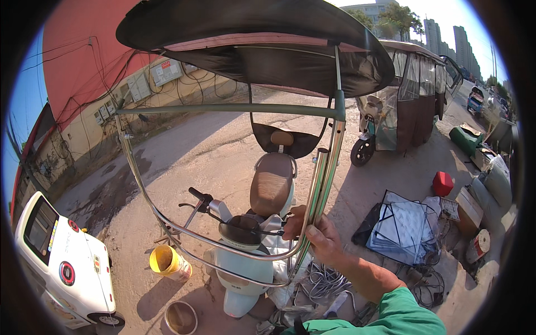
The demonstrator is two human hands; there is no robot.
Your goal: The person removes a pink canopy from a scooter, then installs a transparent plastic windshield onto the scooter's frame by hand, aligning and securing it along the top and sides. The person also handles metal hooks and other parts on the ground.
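Note:
My right hand (318, 239), on a forearm in a green sleeve, grips the upright metal tubes (320, 184) at the right side of a canopy frame, fingers wrapped round them. The canopy has a dark fabric roof (251, 56), a green crossbar (223, 110) and bent steel rails (257, 256). It stands over a pale blue scooter (241, 279) with a brown seat (271, 184) and handlebars (198, 201). Grey hoses or cables (329, 282) lie beside the scooter, below my hand. My left hand does not appear in view.
A white small vehicle (78, 262) stands left, near a yellow bucket (180, 271) and another bucket (181, 318). A covered three-wheeler (416, 123) is behind at right. Folded plastic sheets (402, 234), a red container (443, 184) and boxes (469, 215) lie rightward. A wired wall (95, 139) runs behind.

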